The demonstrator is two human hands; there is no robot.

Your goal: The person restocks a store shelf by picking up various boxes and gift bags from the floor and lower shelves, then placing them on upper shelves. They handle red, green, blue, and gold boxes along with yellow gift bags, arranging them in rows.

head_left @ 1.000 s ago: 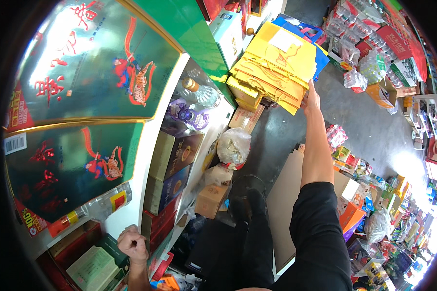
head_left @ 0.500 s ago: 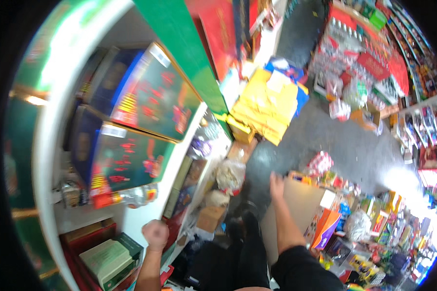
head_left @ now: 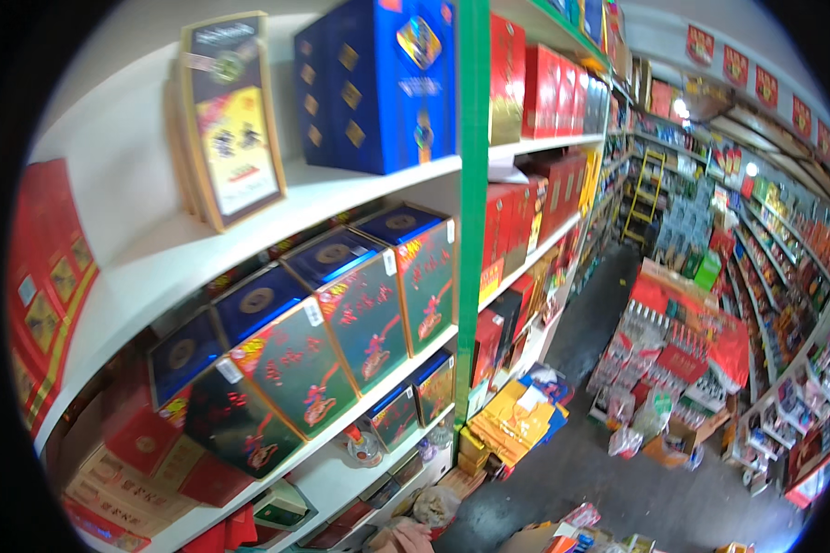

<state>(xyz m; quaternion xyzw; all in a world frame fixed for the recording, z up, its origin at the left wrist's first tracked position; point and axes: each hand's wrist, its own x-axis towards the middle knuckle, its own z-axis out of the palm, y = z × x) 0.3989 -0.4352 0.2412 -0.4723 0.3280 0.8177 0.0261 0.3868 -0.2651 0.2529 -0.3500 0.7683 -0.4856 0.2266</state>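
Fingers of, apparently, the left hand (head_left: 406,537), at six o'clock, are blurred: apart or together, I cannot tell; the right hand is unseen. Toward one o'clock, just beyond, sits a plastic bag (head_left: 436,506); a careless swing could knock it.

A shop is shown: boxes (head_left: 300,355) are ranked on shelves (head_left: 341,195) at left, and apparent bottle packs (head_left: 641,346) are piled at right.

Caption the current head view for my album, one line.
A blue box stands on a white shelf above dark green boxes, yellow paper bags piled lower.
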